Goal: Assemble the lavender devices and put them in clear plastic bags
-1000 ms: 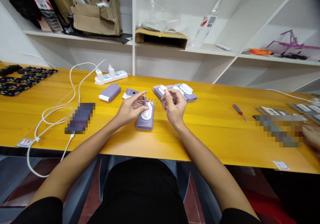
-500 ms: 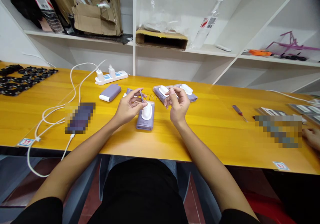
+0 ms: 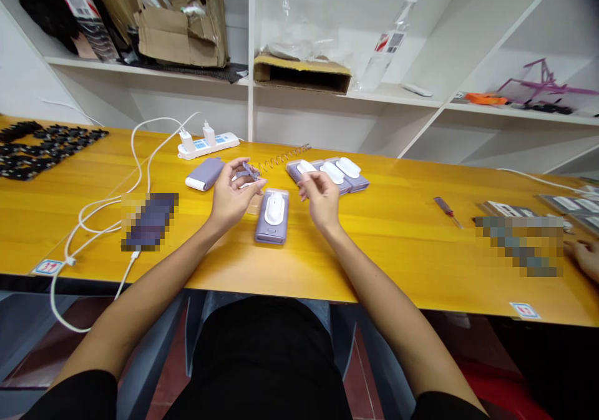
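Note:
My left hand (image 3: 231,198) pinches a small purple plastic piece (image 3: 251,170) between thumb and fingers. From that piece a thin coiled cord (image 3: 281,160) stretches up to the right, its far end apart from my right hand. My right hand (image 3: 322,198) is closed, thumb against curled fingers; what they hold, if anything, is hidden. Between the hands lies a purple box-shaped device (image 3: 271,236) with a white oval part (image 3: 274,209) on top. Behind my right hand sit several similar purple devices (image 3: 359,184) with white oval tops. Under my left hand a clear round piece (image 3: 254,205) partly shows.
On the left are a purple-and-white block (image 3: 204,174), a power strip (image 3: 208,145), white cables (image 3: 133,151) and a pixelated phone (image 3: 150,220). A screwdriver (image 3: 447,210) lies right, near another person's hand (image 3: 584,258). Shelves (image 3: 253,95) stand behind the table (image 3: 388,245).
The cord's far end has moved from beside my right hand up to the back. My right hand has come lower and left; my left hand has shifted slightly left with the purple piece.

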A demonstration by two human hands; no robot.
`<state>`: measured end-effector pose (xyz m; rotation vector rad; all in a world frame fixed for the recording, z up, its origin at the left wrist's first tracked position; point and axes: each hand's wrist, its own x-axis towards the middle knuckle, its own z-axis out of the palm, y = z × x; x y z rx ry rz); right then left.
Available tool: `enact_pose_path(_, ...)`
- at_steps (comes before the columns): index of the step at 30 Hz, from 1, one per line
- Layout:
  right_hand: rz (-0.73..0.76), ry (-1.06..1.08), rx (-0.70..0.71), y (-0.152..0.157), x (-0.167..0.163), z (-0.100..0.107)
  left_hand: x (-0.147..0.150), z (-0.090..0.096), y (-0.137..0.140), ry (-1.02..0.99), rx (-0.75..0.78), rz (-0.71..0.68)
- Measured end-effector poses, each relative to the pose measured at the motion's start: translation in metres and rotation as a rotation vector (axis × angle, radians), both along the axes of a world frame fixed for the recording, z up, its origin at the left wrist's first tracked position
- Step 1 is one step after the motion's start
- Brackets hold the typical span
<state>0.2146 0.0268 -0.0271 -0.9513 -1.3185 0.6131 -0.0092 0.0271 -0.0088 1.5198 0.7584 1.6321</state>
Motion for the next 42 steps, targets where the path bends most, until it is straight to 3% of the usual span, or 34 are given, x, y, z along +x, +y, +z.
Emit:
enact_pose_path(5, 0.124, -0.683, 0.088, -0.017, -0.012, -0.001, -0.003, 0.001, 0.005, -0.040, 0.000, 0.119)
enact_pose_path(9, 0.245, -0.837, 0.048, -0.023, -0.014, 0.001, -0.003, 0.003, 0.004, -0.047, -0.006, 0.131)
enact_pose_path(22, 0.135, -0.862, 0.002, -0.005, 0.011, -0.002, -0.003, 0.000, 0.005, -0.025, 0.003, 0.135)
enact_pose_path(25, 0.065, -0.845, 0.082, -0.006, 0.012, 0.000, -0.001, 0.001, 0.003, -0.040, -0.003, 0.137)
enact_pose_path(29, 0.003, -0.649, 0.270, -0.015, 0.003, 0.009, 0.004, 0.000, -0.002, -0.040, -0.020, 0.058)
enact_pose_path(36, 0.204, -0.339, 0.239, -0.037, -0.026, 0.015, 0.012, -0.015, -0.011, 0.054, 0.009, -0.042)
enact_pose_path(39, 0.201, -0.285, 0.184, -0.039, -0.033, 0.010, 0.012, -0.023, -0.011, 0.150, 0.113, -0.039)
enact_pose_path(42, 0.170, -0.182, 0.105, -0.037, -0.036, 0.003, 0.012, -0.028, -0.011, 0.375, 0.366, 0.074)
